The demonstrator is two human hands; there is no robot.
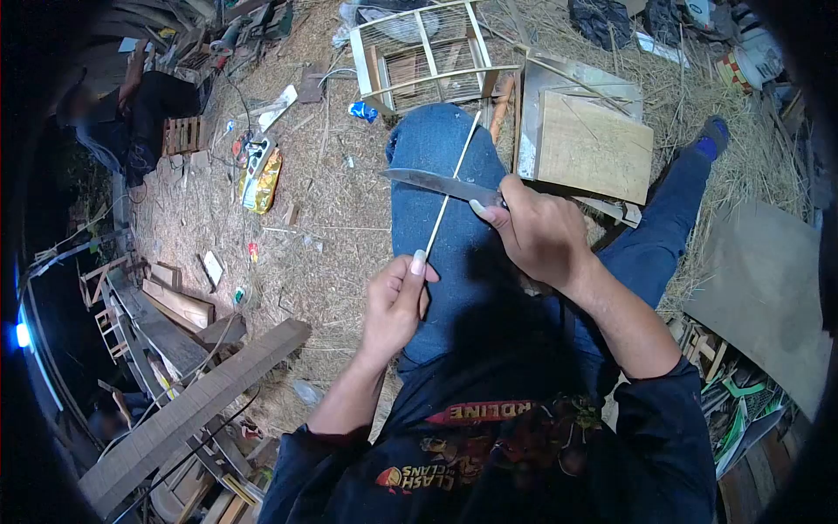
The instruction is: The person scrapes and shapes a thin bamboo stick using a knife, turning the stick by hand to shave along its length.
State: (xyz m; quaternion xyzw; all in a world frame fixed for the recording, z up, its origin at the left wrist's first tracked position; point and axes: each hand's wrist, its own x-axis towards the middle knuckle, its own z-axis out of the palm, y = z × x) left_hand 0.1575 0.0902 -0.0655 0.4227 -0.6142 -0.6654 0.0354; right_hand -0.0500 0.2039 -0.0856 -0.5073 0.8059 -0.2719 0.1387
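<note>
One wide view from head height, forward and steeply down, lap near, floor farther

Dark shirt, lettered “CLASH OF CLANS”, partial “LINE”

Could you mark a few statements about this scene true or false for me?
1. The right hand holds a knife. True.
2. The left hand is empty. False: it holds a thin stick.
3. In this view, the knife crosses the stick. True.
4. The yellow packet lies on the person's lap. False: that packet lies on the ground.
5. A barred wooden frame is beyond the left knee. True.
</note>
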